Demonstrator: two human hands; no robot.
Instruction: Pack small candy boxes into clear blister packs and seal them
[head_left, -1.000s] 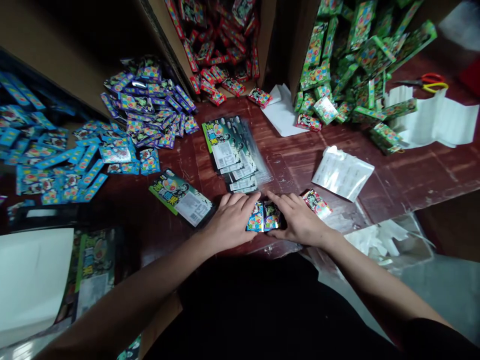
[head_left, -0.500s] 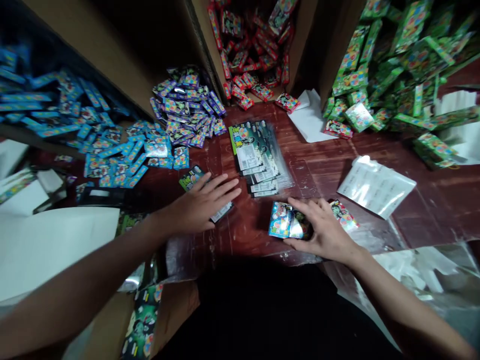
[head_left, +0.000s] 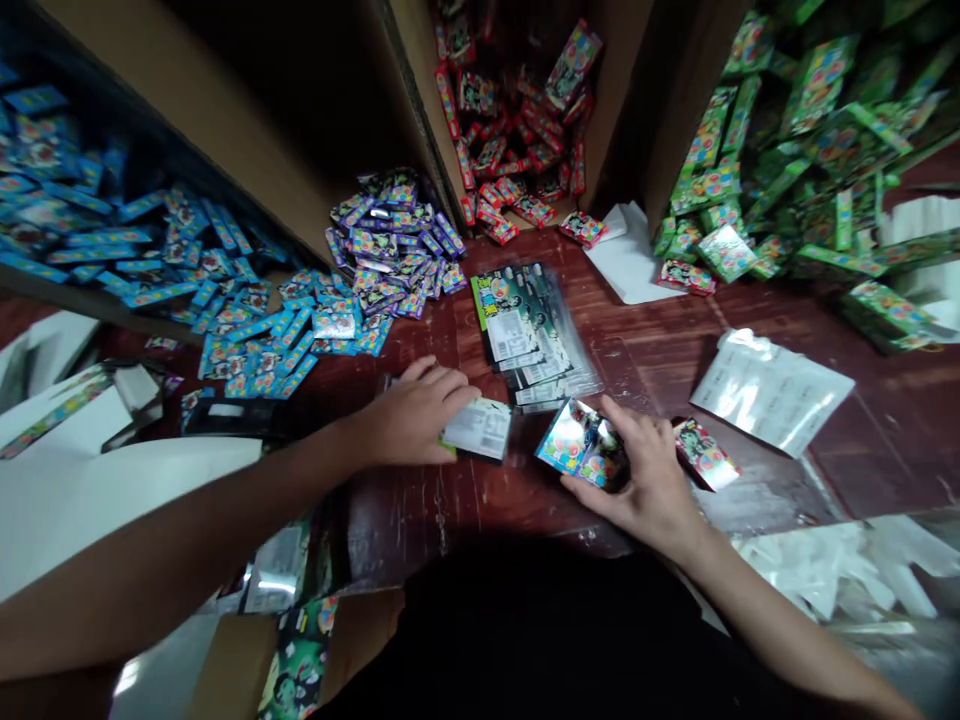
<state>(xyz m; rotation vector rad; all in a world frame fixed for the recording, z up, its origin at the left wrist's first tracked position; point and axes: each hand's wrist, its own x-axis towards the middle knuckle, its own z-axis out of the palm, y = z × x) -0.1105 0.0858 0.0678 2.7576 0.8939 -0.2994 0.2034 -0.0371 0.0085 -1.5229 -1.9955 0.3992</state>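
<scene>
My left hand (head_left: 420, 415) is closed on the left end of a flat printed pouch (head_left: 480, 430), whose pale back with a barcode faces up. My right hand (head_left: 637, 470) holds small boxes between thumb and fingers; a blue one (head_left: 568, 437) shows at the left, with a darker one beside it. Just right of that hand a red box (head_left: 706, 454) lies on the table. Several overlapping black and green pouches (head_left: 529, 330) lie behind, between the hands.
Blue boxes (head_left: 262, 345) heap at the left, purple ones (head_left: 401, 245) at the back, red ones (head_left: 517, 140) and green ones (head_left: 817, 170) in cartons. A clear sheet of stickers (head_left: 772, 390) and white paper (head_left: 634, 260) lie at the right on the dark red table (head_left: 645, 350).
My left hand has gone from spread fingers over a pouch to gripping one, which now shows more of its barcode side. My right hand has tilted its boxes. The view has shifted slightly.
</scene>
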